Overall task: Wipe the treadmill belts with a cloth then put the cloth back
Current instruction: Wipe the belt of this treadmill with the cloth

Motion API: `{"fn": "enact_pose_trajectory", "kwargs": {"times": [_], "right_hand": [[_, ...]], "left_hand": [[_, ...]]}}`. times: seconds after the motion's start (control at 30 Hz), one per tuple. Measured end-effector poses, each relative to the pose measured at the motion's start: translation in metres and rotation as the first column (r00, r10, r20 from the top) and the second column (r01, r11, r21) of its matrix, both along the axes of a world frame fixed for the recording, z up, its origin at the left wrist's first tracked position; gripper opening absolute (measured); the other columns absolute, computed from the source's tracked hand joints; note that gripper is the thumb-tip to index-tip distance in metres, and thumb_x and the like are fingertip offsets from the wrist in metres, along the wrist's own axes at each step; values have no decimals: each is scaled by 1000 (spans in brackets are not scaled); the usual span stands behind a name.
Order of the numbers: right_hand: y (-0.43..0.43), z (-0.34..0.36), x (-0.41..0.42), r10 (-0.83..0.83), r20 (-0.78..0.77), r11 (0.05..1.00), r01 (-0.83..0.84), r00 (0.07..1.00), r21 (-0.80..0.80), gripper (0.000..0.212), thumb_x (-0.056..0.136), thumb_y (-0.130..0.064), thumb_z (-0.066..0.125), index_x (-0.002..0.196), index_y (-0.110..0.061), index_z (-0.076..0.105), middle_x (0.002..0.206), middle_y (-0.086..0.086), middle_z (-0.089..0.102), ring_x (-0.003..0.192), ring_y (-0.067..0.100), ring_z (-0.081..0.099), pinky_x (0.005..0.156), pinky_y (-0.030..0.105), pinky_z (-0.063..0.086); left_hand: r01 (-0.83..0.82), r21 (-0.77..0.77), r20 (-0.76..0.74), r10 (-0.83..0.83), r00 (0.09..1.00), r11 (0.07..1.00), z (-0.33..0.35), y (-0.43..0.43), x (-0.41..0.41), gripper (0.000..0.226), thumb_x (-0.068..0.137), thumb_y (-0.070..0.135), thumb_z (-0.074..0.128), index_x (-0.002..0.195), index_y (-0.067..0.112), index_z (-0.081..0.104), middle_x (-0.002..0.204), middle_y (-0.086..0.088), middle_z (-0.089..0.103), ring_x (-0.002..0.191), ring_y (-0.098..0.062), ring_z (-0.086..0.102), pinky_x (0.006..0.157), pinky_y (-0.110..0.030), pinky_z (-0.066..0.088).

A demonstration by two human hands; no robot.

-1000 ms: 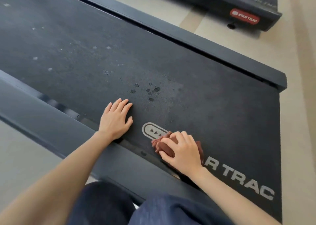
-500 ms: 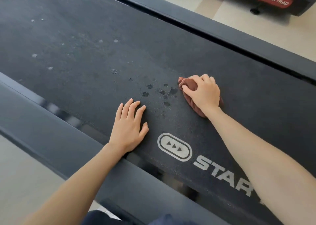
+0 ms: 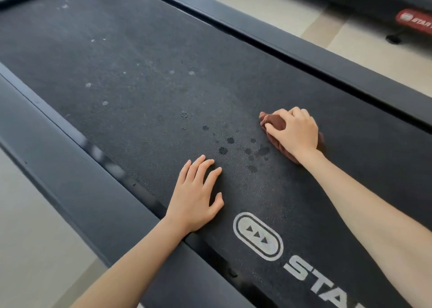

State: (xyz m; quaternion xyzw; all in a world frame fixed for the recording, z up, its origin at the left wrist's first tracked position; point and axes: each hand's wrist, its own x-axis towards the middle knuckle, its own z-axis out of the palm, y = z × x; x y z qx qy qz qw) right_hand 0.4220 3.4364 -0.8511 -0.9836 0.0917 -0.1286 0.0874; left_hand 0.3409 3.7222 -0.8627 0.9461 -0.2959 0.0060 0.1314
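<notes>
A dark treadmill belt (image 3: 140, 78) fills most of the view, with pale specks further up and dark wet spots (image 3: 230, 140) near its middle. My right hand (image 3: 295, 132) presses a bunched reddish-brown cloth (image 3: 272, 121) onto the belt, just right of the wet spots. The cloth shows past my fingertips and under my wrist. My left hand (image 3: 197, 199) lies flat on the belt with fingers spread, near the left rail, holding nothing.
Black side rails (image 3: 70, 179) run along both sides of the belt. A white logo with STAR lettering (image 3: 258, 236) is printed near me. A second treadmill with a red label (image 3: 413, 18) stands at the top right on the beige floor (image 3: 28, 249).
My right hand has carried the cloth from beside the logo up across the belt to beyond the wet spots. The left hand stays flat in place; the view has shifted closer.
</notes>
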Motion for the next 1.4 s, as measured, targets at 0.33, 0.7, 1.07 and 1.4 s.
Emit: {"fn": "enact_pose_trajectory", "kwargs": {"times": [0.33, 0.7, 1.07, 1.4], "right_hand": [[11, -5, -10, 79, 33, 997, -78, 996, -29, 36, 84, -54, 55, 104, -27, 65, 95, 8, 60, 94, 29, 53, 78, 37, 41], [34, 0, -33, 129, -13, 991, -130, 992, -30, 37, 84, -53, 55, 106, -25, 65, 97, 9, 59, 94, 28, 52, 78, 37, 40], [145, -2, -146, 329, 4, 944, -329, 944, 28, 31, 78, -53, 56, 93, -27, 66, 86, 2, 58, 80, 21, 53, 65, 33, 45], [58, 2, 8, -9, -18, 1000, 10, 1000, 13, 36, 82, -52, 58, 107, -27, 65, 98, 7, 58, 95, 29, 51, 77, 36, 41]], "left_hand": [[-14, -9, 33, 14, 999, 1000, -3, 0, -1, 52, 81, 40, 42, 123, 12, 56, 131, -10, 51, 133, -30, 37, 113, -48, 24], [17, 116, -9, -16, 1000, 993, 12, 0, -2, 57, 83, 42, 37, 127, 11, 55, 133, -12, 51, 132, -32, 39, 112, -48, 26], [79, 179, 10, -82, 997, 981, 21, 60, 66, 55, 84, 39, 36, 123, 4, 53, 127, -13, 53, 123, -32, 46, 105, -43, 33], [121, 112, -18, -120, 993, 986, 11, 66, 74, 52, 84, 38, 41, 120, 3, 57, 126, -14, 53, 124, -34, 45, 107, -48, 33]]}}
